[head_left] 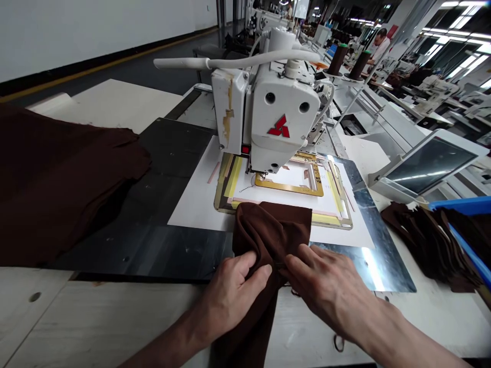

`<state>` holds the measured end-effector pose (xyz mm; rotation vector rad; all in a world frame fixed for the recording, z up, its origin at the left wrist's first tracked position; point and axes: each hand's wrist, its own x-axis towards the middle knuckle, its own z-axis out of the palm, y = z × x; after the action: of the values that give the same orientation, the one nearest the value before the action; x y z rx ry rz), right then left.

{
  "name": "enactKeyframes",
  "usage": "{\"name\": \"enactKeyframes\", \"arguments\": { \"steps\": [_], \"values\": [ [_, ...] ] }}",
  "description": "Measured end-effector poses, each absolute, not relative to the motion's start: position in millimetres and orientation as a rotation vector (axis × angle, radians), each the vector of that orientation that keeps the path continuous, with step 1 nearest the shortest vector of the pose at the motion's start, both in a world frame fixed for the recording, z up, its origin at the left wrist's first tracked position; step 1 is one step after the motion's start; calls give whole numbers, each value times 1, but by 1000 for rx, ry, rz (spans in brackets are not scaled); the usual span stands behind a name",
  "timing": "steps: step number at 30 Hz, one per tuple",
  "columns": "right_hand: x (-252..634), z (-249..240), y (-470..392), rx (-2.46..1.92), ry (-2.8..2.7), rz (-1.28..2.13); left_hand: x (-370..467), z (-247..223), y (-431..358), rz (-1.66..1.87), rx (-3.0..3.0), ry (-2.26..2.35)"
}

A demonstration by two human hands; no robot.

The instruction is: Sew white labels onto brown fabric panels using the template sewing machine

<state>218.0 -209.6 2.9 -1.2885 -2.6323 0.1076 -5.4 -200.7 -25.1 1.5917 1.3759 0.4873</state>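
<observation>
Brown fabric (pixel 286 225) lies between the left hand (pixel 240 291) and right hand (pixel 326 278).

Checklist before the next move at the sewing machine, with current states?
1. Both hands away from the machine head: ok, left hand and right hand are in front of it.
2. Left hand's grip on the brown cloth: ok, pinched between thumb and fingers.
3. Right hand's grip: cannot tell; it is at the cloth, but its fingertips are partly hidden.
4. Brown cloth lying flat: not ok, it is folded and rumpled.
5. Outer frame uncovered: not ok, cloth overlaps its near edge.
6. Screen readout: cannot tell, no legible text.
</observation>
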Motion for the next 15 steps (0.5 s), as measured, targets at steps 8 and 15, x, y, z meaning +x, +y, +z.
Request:
{"name": "enactKeyframes", "arguments": {
  "steps": [8, 15],
  "values": [
    [218, 4, -207, -1282, -2591, 123, -8, -28, -200, 475, 1596, 1324],
    [223, 3, -205, -1270, -2641, 172, -8, -23, -198, 464, 1623, 1302]
  ]
}}
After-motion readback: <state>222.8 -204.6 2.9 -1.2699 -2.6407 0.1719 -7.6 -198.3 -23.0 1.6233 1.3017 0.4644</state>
